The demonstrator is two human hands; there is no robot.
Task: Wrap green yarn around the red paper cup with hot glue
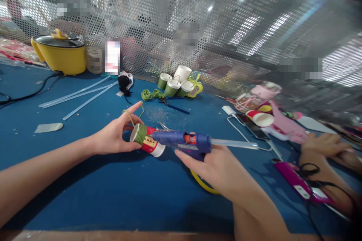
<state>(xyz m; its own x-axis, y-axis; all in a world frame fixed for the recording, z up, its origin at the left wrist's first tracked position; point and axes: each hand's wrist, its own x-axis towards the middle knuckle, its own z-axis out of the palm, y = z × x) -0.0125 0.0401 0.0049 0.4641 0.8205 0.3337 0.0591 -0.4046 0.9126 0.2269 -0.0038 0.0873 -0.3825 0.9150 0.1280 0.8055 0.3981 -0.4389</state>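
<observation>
My left hand (115, 133) is closed on a small red and white paper cup (149, 143) lying on its side, its rim end toward my thumb. Green yarn (139, 134) is wound around one end of that cup, and a strand passes over my raised index finger toward a loose green yarn bundle (147, 95). In my right hand (216, 169) is a blue hot glue gun (177, 141), with a clear glue stick (234, 143) sticking out behind. Its nozzle points left, at or just over the cup; whether they touch I cannot tell.
Yarn-wrapped cups (172, 88) and blue-handled pliers (177, 108) lie toward the back. A yellow loop handle (204, 185) shows under my right hand. At left are glue sticks (85, 103) and a yellow electric pot (63, 57). Another person's arms (319, 150) rest at right beside a magenta power strip (294, 180).
</observation>
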